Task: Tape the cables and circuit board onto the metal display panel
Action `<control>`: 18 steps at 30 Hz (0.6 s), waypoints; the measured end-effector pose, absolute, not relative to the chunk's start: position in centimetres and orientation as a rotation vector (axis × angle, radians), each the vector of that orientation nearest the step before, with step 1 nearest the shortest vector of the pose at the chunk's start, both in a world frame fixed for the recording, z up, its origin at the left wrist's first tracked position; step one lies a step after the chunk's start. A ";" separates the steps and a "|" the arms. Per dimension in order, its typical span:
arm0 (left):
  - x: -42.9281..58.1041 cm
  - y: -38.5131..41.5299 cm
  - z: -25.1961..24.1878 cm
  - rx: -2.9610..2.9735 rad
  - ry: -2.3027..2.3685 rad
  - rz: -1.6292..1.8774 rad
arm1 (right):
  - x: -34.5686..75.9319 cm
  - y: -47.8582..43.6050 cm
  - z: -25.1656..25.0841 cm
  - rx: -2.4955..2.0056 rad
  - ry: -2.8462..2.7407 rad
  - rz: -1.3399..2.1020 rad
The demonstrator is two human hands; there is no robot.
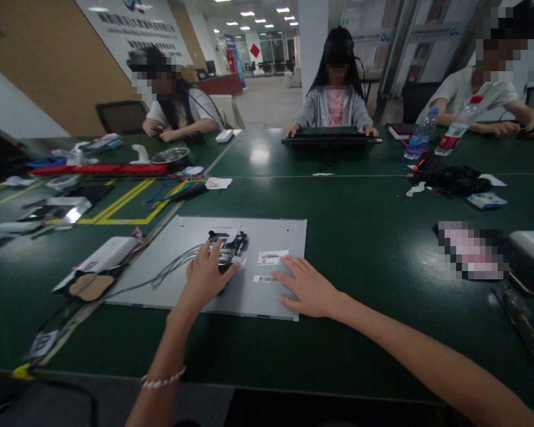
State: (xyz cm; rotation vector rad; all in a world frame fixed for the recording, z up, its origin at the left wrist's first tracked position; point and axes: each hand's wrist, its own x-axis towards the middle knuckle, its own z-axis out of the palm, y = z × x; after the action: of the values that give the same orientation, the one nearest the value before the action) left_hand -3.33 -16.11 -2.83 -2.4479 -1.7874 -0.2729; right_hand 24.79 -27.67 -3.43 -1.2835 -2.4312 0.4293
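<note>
A flat pale grey metal panel (271, 234) lies on the green table in front of me. Two white labels, an upper one (270, 258) and a lower barcode one (262, 279), are stuck on its right half. My left hand (208, 276) rests over a small black electronic assembly (238, 243) on the panel, fingers spread and partly covering it. Grey cables (171, 270) run left from the assembly. With fingers stretched apart, my right hand (309, 287) lies at the panel's right edge, its fingertips near the labels. Neither hand visibly grips anything.
A white box-like item (107, 261) sits by the panel's left edge. Yellow tape and a red strip (102, 169) are farther left. Phones, a black cable heap (449, 178) and two bottles (422, 135) stand right. Three people sit opposite, one holding a black screen (331, 137).
</note>
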 end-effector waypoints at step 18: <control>-6.7 -12.0 -2.9 -2.418 -1.902 -0.003 | 25.1 -27.4 -3.0 -1.268 -2.431 0.462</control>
State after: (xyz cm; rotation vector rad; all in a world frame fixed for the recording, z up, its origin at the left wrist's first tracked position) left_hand -6.75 -12.03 -2.88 -2.4183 -1.9025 -0.0031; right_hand 25.08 -27.39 -3.01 -1.2679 -2.4307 0.4620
